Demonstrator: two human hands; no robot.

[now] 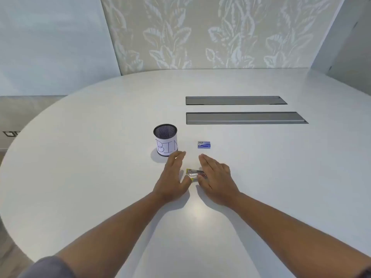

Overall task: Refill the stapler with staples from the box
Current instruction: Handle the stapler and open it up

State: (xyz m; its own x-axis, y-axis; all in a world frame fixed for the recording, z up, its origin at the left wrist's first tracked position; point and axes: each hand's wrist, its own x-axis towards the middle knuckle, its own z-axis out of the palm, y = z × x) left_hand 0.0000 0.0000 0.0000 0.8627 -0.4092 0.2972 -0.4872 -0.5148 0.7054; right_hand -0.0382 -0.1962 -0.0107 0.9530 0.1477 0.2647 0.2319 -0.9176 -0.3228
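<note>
Head view: stapler (pixel 195 174) lies between flat, open left hand (pixel 172 177) and right hand (pixel 215 176); thumbs touch it, neither grasping.

Both forearms bare, stretched forward, converging. Left hand (pixel 172 177) flat, palm down, fingers (pixel 177 159) straight and together, thumb angled inward toward right thumb. Right hand (pixel 215 177) likewise flat, palm down, fingers (pixel 207 162) extended, pointing forward and slightly left. Thumb tips close, apart. Neither hand gripped anything. Grey sleeve edge at left upper arm.
</note>
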